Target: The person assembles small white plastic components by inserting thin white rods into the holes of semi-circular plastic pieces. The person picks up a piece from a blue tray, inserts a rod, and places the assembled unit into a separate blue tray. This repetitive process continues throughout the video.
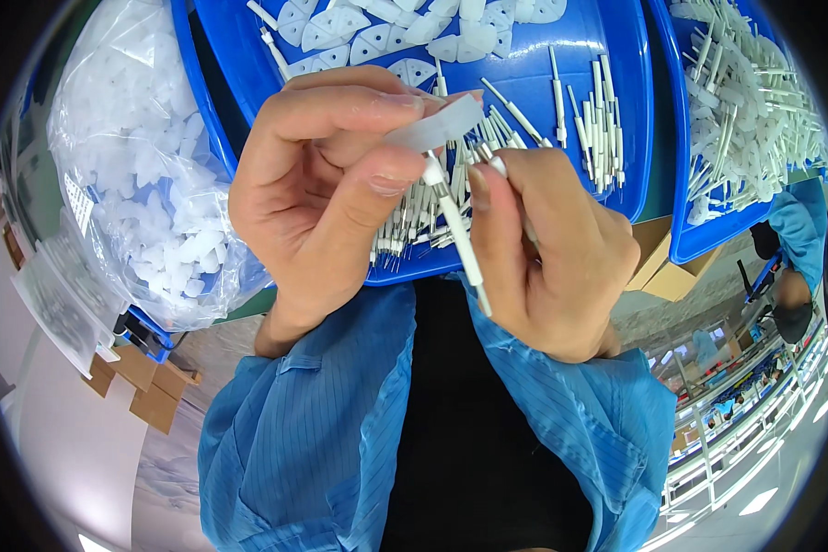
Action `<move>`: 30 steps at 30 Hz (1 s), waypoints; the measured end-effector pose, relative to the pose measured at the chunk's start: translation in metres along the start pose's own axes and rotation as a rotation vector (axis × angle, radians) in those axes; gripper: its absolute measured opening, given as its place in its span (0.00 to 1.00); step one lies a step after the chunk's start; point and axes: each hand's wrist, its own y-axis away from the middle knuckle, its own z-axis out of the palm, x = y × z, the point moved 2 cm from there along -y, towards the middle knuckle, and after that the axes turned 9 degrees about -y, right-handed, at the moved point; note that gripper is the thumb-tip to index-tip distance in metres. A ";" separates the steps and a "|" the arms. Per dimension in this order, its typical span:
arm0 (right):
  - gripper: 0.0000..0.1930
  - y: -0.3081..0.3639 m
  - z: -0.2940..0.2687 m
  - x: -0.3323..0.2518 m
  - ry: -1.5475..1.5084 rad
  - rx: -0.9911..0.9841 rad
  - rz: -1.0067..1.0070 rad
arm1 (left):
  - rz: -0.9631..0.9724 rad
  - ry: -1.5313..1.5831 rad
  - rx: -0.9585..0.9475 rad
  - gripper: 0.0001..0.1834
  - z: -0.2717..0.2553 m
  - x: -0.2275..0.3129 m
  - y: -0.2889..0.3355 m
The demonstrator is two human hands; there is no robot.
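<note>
My left hand (pixel 317 175) is closed, its thumb and fingers pinching a translucent white plastic piece (pixel 443 124). From the underside of that piece a thin white rod (pixel 457 230) with a metal collar slants down toward me. Close beside it on the right, my right hand (pixel 566 244) pinches another white rod (pixel 498 166) between thumb and forefinger, most of it hidden in the hand. Both hands are above a blue tray (pixel 534 78). Behind and under them lie several loose white rods (pixel 603 129) with metal tips. Flat white plastic pieces (pixel 336 28) rest at the tray's far side.
On the left bulges a clear plastic bag (pixel 124 147) full of white plastic pieces. A second blue tray (pixel 699 247) at the right holds a heap of pieces with rods (pixel 745 110). Cardboard boxes (pixel 676 271) sit below it. Another person's blue sleeve (pixel 800 225) shows at the far right.
</note>
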 end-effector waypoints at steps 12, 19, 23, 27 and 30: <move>0.06 0.001 -0.004 0.014 -0.144 -0.232 0.146 | 0.091 0.025 -0.035 0.21 -0.003 0.005 -0.001; 0.08 -0.005 -0.003 0.020 -0.577 -0.243 0.236 | 0.213 -0.060 -0.094 0.23 -0.012 0.004 -0.005; 0.08 0.011 0.005 0.025 -0.037 0.004 -0.219 | 0.329 -0.169 -0.198 0.24 -0.016 0.006 -0.008; 0.10 0.019 0.006 0.028 -0.056 -0.048 -0.384 | 0.406 0.134 -0.284 0.24 -0.013 0.002 -0.002; 0.12 0.015 0.017 0.037 -0.303 0.070 -0.430 | 0.474 0.257 -0.382 0.31 -0.013 -0.007 -0.008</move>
